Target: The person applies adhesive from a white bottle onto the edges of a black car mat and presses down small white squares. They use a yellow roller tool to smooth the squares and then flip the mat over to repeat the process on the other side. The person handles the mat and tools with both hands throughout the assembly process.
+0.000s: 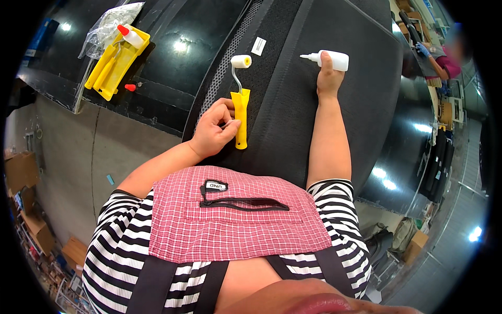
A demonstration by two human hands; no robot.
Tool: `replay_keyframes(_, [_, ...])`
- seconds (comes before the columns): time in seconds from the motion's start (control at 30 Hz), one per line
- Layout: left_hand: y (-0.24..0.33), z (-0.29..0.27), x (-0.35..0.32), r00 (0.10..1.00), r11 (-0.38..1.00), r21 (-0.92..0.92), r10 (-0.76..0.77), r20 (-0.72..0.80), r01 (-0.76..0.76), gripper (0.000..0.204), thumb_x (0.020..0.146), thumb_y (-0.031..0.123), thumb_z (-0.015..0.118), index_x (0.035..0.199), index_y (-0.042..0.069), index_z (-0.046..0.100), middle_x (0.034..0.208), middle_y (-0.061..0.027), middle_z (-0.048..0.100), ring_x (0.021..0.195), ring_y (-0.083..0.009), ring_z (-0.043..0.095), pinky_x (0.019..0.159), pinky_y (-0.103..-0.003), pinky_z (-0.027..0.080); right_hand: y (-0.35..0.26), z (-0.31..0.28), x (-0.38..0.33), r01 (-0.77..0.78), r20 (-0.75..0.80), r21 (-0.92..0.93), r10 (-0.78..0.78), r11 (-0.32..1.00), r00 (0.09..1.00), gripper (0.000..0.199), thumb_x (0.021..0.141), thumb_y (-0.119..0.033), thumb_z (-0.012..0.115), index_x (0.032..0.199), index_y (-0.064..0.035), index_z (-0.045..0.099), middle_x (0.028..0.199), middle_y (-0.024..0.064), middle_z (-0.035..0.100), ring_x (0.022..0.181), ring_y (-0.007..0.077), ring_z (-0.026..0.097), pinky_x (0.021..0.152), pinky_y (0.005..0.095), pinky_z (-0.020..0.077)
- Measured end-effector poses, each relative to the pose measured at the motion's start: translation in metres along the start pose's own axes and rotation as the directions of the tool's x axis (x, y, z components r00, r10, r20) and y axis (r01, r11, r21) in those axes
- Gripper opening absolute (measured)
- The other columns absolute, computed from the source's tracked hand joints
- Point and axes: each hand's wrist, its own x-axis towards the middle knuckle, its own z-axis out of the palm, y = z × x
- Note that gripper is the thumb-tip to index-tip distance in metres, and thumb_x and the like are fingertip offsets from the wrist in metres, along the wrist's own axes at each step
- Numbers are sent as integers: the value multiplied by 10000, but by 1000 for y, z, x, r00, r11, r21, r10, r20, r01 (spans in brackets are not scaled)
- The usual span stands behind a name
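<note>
My left hand (pixel 215 126) is closed at the yellow handle of a small paint roller (pixel 240 118), its thumb against the handle's side. The roller's white sleeve points away from me on a bent wire. My right hand (pixel 330 78) grips a white squeeze bottle (pixel 340 61) lying sideways, its narrow nozzle pointing left. Both hands are over a large black textile piece (pixel 361 31) with a perforated strip and a mesh strip along its left part. A small white label (pixel 258 46) lies on the perforated strip.
On the dark table (pixel 172 68) at the left are a yellow paint tray (pixel 112 78), a white bottle with a red tip (pixel 130 36), a clear plastic bag (pixel 107 26) and a loose red cap (pixel 130 87). A co-worker (pixel 452 60) with a blue glove stands at far right. Cardboard boxes (pixel 21 170) line the left floor.
</note>
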Motion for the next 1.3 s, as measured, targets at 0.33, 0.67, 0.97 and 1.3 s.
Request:
replay_keyframes(0.33, [6, -1, -1, 1000, 999, 49, -3, 3, 3, 193, 903, 61, 684, 815, 34, 514, 1130, -154, 596, 944, -220, 676, 854, -309, 536, 8, 8, 0, 48, -13, -53, -49, 997, 999, 288, 891, -279, 723, 959, 0, 704, 907, 77, 730, 847, 211, 694, 789, 347, 529])
replay_keyframes(0.67, [4, -1, 0, 999, 999, 46, 27, 17, -28, 201, 914, 71, 676, 813, 34, 506, 1130, -152, 584, 937, -225, 673, 849, -310, 528, 10, 8, 1, 22, 4, 31, -22, 999, 1000, 267, 893, -261, 721, 970, -7, 701, 963, 72, 718, 895, 192, 674, 819, 327, 517])
replay_keyframes(0.97, [2, -1, -1, 1000, 998, 57, 19, 13, -19, 193, 909, 66, 678, 814, 35, 513, 1126, -153, 584, 928, -224, 669, 844, -304, 527, 13, 5, 2, 30, 36, 3, -30, 1000, 999, 253, 905, -237, 739, 1021, -18, 685, 992, 63, 694, 917, 183, 652, 847, 331, 510])
replay_keyframes(1.3, [0, -1, -1, 1000, 999, 32, 30, 5, -30, 193, 903, 62, 680, 809, 32, 514, 1122, -148, 590, 915, -217, 668, 832, -306, 527, 11, 3, -6, 56, 32, -49, -54, 997, 998, 278, 888, -280, 719, 954, -10, 715, 911, 61, 727, 857, 198, 684, 791, 332, 526])
